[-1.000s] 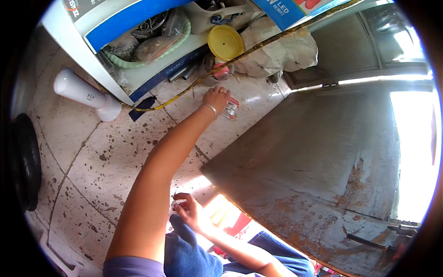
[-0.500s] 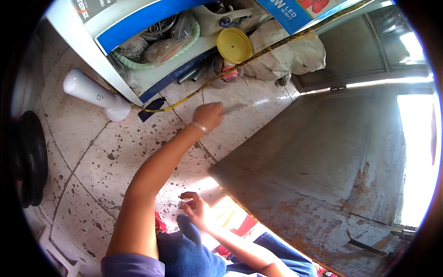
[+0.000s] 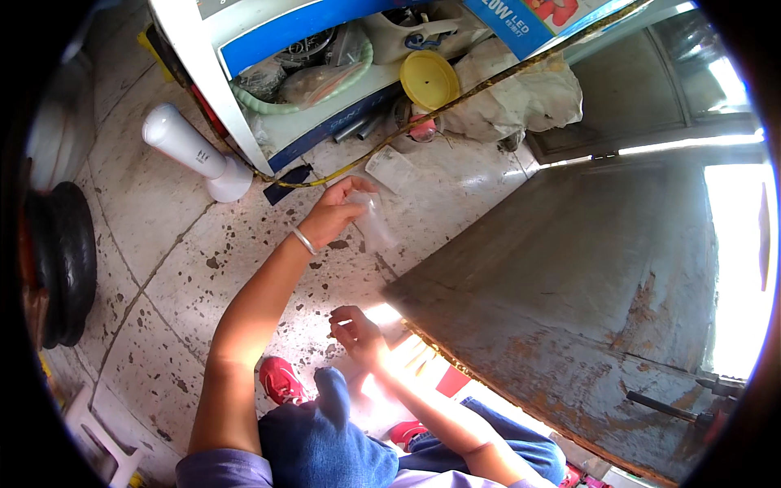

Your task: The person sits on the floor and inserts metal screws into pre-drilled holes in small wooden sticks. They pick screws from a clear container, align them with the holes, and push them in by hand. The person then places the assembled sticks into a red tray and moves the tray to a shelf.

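My left hand [image 3: 329, 215], a silver bangle on its wrist, is closed on a crumpled clear plastic bag [image 3: 373, 221] that hangs over the tiled floor. Just beyond it a pale, flat rectangular packet [image 3: 392, 169] shows against the floor in front of the shelf. Nearer my body, my right hand [image 3: 358, 333] is held low with its fingers curled together. What the right fingers hold, if anything, is too small to make out. A dark blue flat piece [image 3: 288, 185] lies on the floor beyond my left wrist.
A white bottle-like device [image 3: 191, 154] stands left of the shelf unit [image 3: 252, 122]. A yellowish cord [image 3: 480, 85] crosses the shelf front. A yellow lid [image 3: 429, 80] and white sacking [image 3: 504, 102] are at the back. A worn wooden door [image 3: 561, 268] fills the right; black tyres [image 3: 69, 264] stand left.
My left hand has drawn back toward me and left, and the clear bag now shows in it. The pale packet has come into sight beyond it. My right hand has risen slightly.
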A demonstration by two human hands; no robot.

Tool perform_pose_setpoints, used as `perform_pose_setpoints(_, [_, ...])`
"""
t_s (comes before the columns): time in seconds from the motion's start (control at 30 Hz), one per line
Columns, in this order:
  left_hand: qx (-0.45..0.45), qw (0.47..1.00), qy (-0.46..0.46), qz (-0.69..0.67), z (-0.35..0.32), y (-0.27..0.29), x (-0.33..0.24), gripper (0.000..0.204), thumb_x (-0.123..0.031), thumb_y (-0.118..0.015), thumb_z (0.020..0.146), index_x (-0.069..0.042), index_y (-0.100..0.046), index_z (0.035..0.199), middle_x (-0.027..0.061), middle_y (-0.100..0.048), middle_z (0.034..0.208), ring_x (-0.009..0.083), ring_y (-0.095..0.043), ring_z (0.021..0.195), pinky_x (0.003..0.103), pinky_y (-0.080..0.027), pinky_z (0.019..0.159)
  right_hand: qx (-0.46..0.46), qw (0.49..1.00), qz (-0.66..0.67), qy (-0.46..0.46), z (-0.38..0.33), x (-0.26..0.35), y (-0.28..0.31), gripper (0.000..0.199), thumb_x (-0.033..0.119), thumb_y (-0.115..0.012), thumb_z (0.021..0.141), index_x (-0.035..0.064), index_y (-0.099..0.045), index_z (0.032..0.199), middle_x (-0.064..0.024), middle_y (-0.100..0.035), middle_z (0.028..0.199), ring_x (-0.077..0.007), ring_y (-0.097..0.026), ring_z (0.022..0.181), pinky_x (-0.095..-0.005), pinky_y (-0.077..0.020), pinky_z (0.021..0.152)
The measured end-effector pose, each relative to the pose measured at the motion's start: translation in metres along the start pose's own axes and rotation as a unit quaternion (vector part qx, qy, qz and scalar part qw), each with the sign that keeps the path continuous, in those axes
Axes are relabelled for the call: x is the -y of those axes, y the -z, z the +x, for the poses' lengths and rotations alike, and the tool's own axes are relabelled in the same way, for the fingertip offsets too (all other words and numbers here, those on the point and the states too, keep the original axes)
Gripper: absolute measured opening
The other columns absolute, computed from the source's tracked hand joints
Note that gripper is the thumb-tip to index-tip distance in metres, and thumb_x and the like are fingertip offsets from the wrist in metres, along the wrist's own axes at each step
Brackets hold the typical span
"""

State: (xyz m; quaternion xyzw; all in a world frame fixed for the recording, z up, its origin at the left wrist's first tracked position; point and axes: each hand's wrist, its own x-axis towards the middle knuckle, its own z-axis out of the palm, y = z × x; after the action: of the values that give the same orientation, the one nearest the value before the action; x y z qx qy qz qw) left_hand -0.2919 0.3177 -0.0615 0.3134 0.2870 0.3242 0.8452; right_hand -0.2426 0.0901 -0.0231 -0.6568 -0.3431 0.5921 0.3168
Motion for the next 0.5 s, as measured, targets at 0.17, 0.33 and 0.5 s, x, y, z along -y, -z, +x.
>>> perform_pose_setpoints(0.17, [-0.197,0.864,-0.049,0.46,0.089,0.034,0.055,0.015,-0.017,-0.052,0.089,-0.003,-0.059,0.089,0.0088,-0.064,0.08,0.0148,-0.06,0.074,0.029,-0.046,0.069,0.001,0.999,-0.037,-0.013,-0.013,-0.005,0.004,0.026,0.015,-0.057,0.09,0.0011,-0.053,0.112,-0.0111,-0.065,0.097,-0.0189,-0.066,0.079,-0.0321,-0.0533,0.072])
perform_pose_setpoints(0.33, [-0.223,0.785,-0.03,0.577,0.125,0.052,0.058,0.029,-0.028,-0.063,0.086,0.0,-0.059,0.084,0.0095,-0.062,0.072,0.0158,-0.059,0.068,0.031,-0.047,0.064,0.048,0.998,-0.035,-0.033,-0.025,0.004,-0.018,0.027,0.016,-0.058,0.09,0.0015,-0.053,0.112,-0.012,-0.064,0.095,-0.0213,-0.066,0.079,-0.0338,-0.0534,0.072])
perform_pose_setpoints(0.5, [0.071,0.905,0.021,0.419,0.044,-0.02,0.041,0.02,-0.018,-0.067,0.085,-0.004,-0.056,0.076,0.0017,-0.06,0.067,0.0098,-0.056,0.063,0.026,-0.045,0.058,0.048,0.997,-0.049,-0.04,-0.029,-0.004,-0.007,0.027,0.02,-0.058,0.09,0.003,-0.053,0.111,-0.0123,-0.064,0.096,-0.0222,-0.065,0.08,-0.0334,-0.0529,0.073])
